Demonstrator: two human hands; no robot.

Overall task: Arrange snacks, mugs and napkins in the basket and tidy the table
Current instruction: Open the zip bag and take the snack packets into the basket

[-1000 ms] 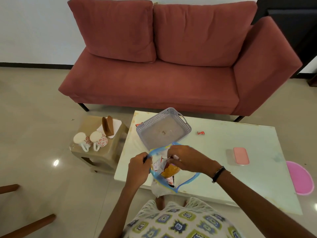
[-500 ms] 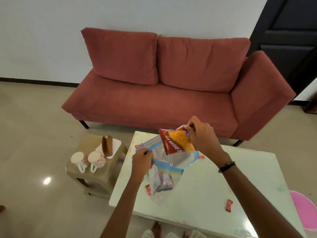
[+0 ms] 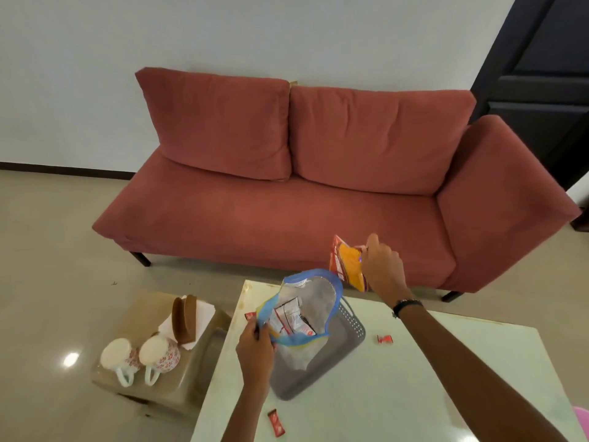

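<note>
**A:** Start big. What's in front of you?

**B:** A red sofa (image 3: 287,186) against the wall, filling the far side. Nearer me is the pale table (image 3: 414,378), and off its left edge a low tan stool (image 3: 143,314).

**A:** And on the table?

**B:** The grey basket (image 3: 334,355), perforated walls, sitting near the table's left side. Right over it hangs the clear zip bag (image 3: 302,311) with the blue rim, mouth gaping towards me, a few small white and red packets lying inside.

**A:** Who's got that bag?

**B:** My left hand (image 3: 255,349). Fingers pinched tight on the near rim of the bag, holding it up above the basket.

**A:** Your right?

**B:** My right hand (image 3: 382,269) is up past the table's far edge, fingers closed on the top of the orange snack packet (image 3: 347,266). The packet is clear of the bag, hanging in the air just beyond the bag's far rim, in front of the sofa seat.

**A:** The stool, then?

**B:** Two white mugs (image 3: 140,355) with a red flower print, lying on their sides next to each other, handles towards me. Behind them a brown napkin holder (image 3: 183,320) stands on white napkins (image 3: 204,314).

**A:** Anything smaller?

**B:** Small red sweets loose on the table: one (image 3: 384,339) right of the basket, one (image 3: 276,427) near the front edge, one (image 3: 250,315) by the bag's left side.
</note>
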